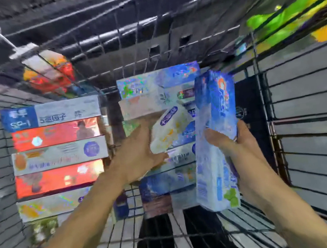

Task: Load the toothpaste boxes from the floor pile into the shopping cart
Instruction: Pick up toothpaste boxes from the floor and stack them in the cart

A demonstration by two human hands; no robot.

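Right hand [243,146]: lower right of frame, nearest; fingers clamped round tall blue-and-white toothpaste box [216,137], long axis upright.
Left hand [139,154]: centre; gripped small white-and-yellow toothpaste box [168,130], tilted up-right.
Wire shopping cart [313,102]: stacked boxes [56,147] centre-left; free slot apparently beyond right hand.

Two bare forearms are showing in the head view, running up from the near edge. No sleeve, watch, band or glove is covering either arm as far as the picture reaches. The left hand [139,154] is wearing no ring on the fingers that are showing, and the right hand [243,148] is likewise showing none. Nails and finer marks are blurring too much to make out. Lower down, two dark trouser legs [156,244] are showing through the wire.
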